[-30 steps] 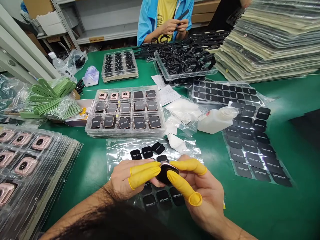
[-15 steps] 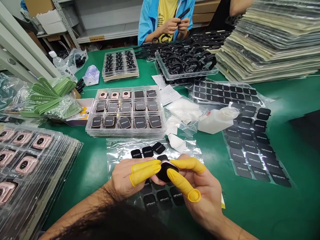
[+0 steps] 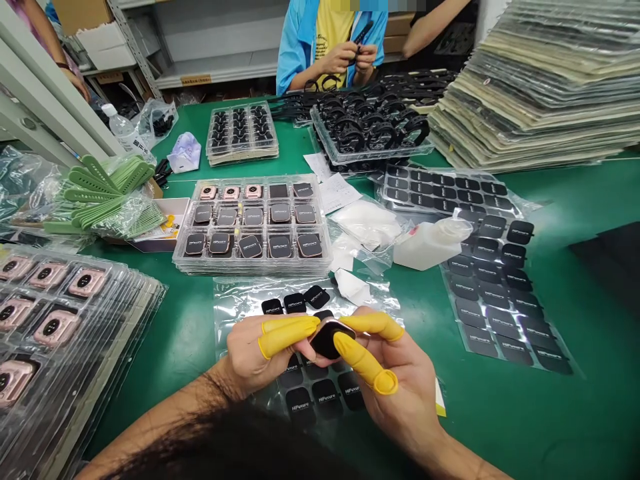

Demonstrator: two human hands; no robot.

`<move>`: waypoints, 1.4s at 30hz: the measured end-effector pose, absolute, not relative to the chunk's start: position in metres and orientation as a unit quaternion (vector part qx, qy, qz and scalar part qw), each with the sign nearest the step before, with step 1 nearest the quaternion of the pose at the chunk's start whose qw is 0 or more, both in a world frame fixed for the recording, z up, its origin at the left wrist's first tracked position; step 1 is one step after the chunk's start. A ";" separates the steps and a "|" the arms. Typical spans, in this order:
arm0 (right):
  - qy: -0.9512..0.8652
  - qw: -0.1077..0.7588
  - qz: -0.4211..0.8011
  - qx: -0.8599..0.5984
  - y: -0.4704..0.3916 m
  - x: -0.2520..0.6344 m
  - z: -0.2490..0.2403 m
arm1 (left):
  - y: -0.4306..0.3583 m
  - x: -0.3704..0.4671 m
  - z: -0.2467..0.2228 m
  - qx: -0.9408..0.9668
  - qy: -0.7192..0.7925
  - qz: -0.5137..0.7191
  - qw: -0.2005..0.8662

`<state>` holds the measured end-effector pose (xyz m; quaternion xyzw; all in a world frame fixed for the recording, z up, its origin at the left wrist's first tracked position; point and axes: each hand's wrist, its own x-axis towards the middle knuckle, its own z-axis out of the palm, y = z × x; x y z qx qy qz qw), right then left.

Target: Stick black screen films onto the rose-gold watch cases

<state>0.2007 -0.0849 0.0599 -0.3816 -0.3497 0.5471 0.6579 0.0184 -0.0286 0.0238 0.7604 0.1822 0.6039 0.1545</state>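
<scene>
Left hand [image 3: 250, 357] and right hand [image 3: 400, 370] meet at the lower middle of the head view, which I watch from a distance. Both are closed in a pinch on a dark, rounded-square watch body [image 3: 327, 341]. Yellow finger covers [image 3: 283, 340] sheathe two left fingertips, and the right thumb, also covered, presses the dark face.

I judge that uneven thumb pressure could make the tilted watch body pivot, and that smooth covers might let its rim slip; either could drop it face-down or smudge the face.

The watch body lies between the two sets of fingertips, touching both, above black printed squares [image 3: 327, 397] on clear film. Beyond the hands is a clear tray [image 3: 255, 267] of similar bodies; to its right stands a white bottle [image 3: 425, 247]. Across the table [image 3: 505, 427], another person [image 3: 300, 50] holds a black strap [image 3: 364, 32].
</scene>
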 end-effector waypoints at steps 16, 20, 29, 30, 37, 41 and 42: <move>-0.334 0.619 0.607 -0.370 -0.083 0.206 0.052 | -0.029 0.014 0.026 0.770 0.186 0.600 0.114; -0.336 0.615 0.605 -0.378 -0.081 0.208 0.044 | -0.030 0.014 0.025 0.773 0.204 0.585 0.137; -0.401 0.609 0.539 -0.422 -0.073 0.208 0.027 | -0.027 0.015 0.016 0.616 0.387 0.479 0.491; -0.439 0.595 0.517 -0.432 -0.068 0.212 0.026 | -0.026 0.016 0.018 0.583 0.413 0.462 0.526; -0.579 0.455 0.202 -0.646 -0.018 0.272 0.006 | -0.019 0.018 0.033 0.424 0.442 0.478 0.630; -0.612 0.375 0.161 -0.678 -0.001 0.291 -0.007 | -0.021 0.020 0.032 0.423 0.443 0.444 0.654; -0.609 0.385 0.162 -0.674 0.000 0.293 -0.007 | -0.021 0.021 0.030 0.430 0.444 0.437 0.654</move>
